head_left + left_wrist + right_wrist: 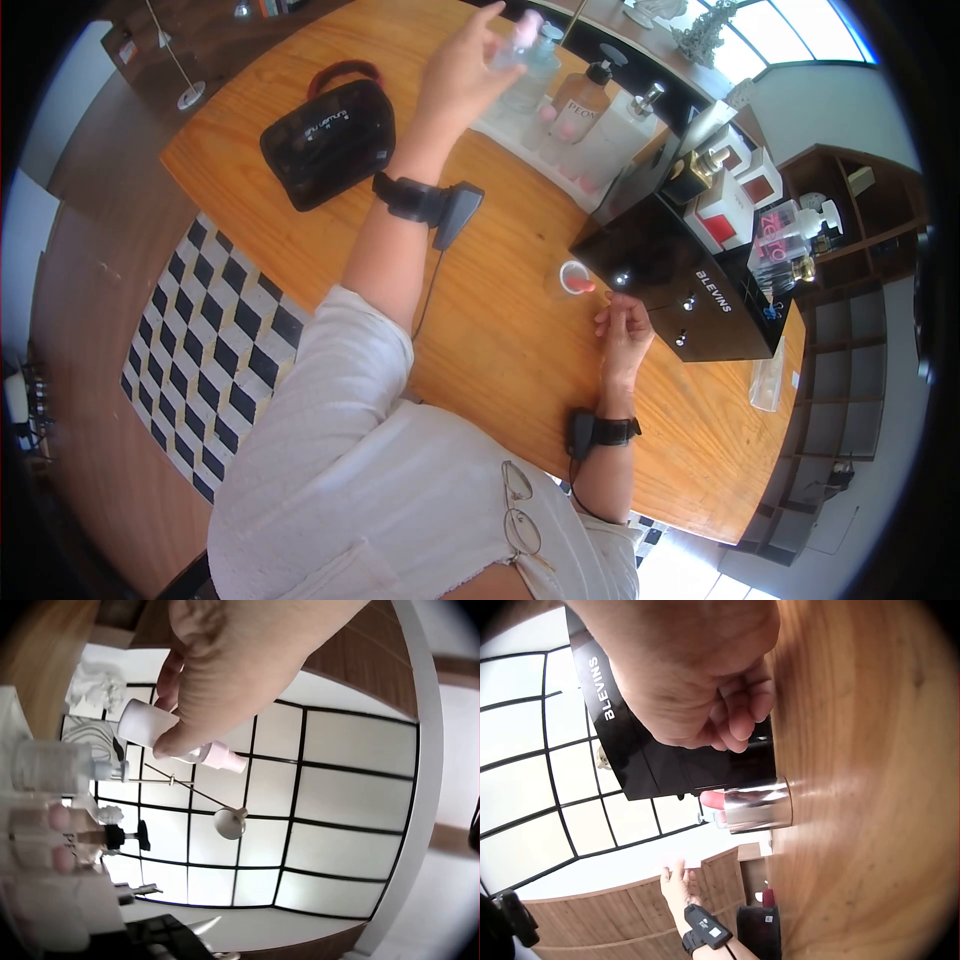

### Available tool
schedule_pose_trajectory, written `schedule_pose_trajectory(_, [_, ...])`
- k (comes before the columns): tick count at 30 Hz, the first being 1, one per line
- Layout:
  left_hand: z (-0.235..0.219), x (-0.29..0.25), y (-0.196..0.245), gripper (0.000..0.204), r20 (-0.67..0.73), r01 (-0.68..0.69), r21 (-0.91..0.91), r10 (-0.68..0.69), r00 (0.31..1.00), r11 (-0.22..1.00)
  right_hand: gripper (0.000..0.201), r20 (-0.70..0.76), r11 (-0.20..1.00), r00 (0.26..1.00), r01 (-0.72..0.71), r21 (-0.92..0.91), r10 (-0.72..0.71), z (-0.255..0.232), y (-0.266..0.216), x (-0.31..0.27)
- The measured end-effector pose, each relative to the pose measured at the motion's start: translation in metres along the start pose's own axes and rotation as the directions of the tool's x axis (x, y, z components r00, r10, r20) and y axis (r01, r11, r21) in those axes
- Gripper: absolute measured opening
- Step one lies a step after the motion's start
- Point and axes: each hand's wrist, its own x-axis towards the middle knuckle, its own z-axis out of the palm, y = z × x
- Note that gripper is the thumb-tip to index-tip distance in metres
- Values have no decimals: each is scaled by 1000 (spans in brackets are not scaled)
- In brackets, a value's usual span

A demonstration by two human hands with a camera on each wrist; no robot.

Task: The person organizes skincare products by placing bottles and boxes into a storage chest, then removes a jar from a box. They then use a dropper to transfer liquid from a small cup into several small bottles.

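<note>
My left hand (460,75) is raised over the far side of the table, pinching a small pale bottle with a pink top (144,724) between thumb and fingers. The left wrist view shows this bottle tilted. Beside it stand a clear pump bottle (530,85) and an amber pump bottle (580,105). My right hand (628,330) rests by the black drawer box (660,255), fingers loosely curled, holding nothing. Close to its fingertips stands a small cup (757,806), shiny-sided in the right wrist view, with a reddish-pink piece (580,285) showing at its mouth.
A black pouch (330,140) with a red strap lies left of my left forearm. A white tray (500,135) holds the pump bottles at the back. Boxes and bottles, including a white-and-red box (722,212), crowd the drawer box's top. A clear packet (768,380) lies at the right edge.
</note>
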Motion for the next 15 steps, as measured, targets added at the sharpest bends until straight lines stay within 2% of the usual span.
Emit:
schedule_pose_trajectory(1, [5,3,-5,70,39,101,-296,-93,995,950,18,-3,1000,1000,-5,8,5,0,1,0])
schedule_pose_trajectory(2, [11,9,-13,71,105,201,-561,-172,979,803,18,-6,1000,1000,-11,14,11,0,2,-1])
schedule_pose_trajectory(3, [11,12,-10,73,190,290,-765,-229,955,575,18,-6,1000,1000,-8,9,8,0,1,-1])
schedule_pose_trajectory(4, [10,10,-9,73,124,238,-592,-205,971,770,18,-5,1000,1000,-4,3,4,1,-1,-2])
schedule_pose_trajectory(5, [6,6,-7,72,63,176,-374,-164,984,911,18,-1,1000,1000,-1,-3,1,1,-2,-2])
schedule_pose_trajectory(6, [2,4,-3,72,15,110,-127,-109,994,986,18,-1,1000,1000,1,-3,-1,1,-1,-1])
schedule_pose_trajectory(9, [3,3,-8,71,-63,-33,261,51,997,965,18,1,1000,1000,7,-4,-7,1,0,0])
schedule_pose_trajectory(12, [2,5,-2,70,-38,114,-51,-116,992,992,18,0,1000,1000,10,-2,-10,1,-1,-1])
schedule_pose_trajectory(15, [1,4,0,70,-47,135,-58,-137,989,989,18,2,1000,1000,12,-6,-12,2,0,-1])
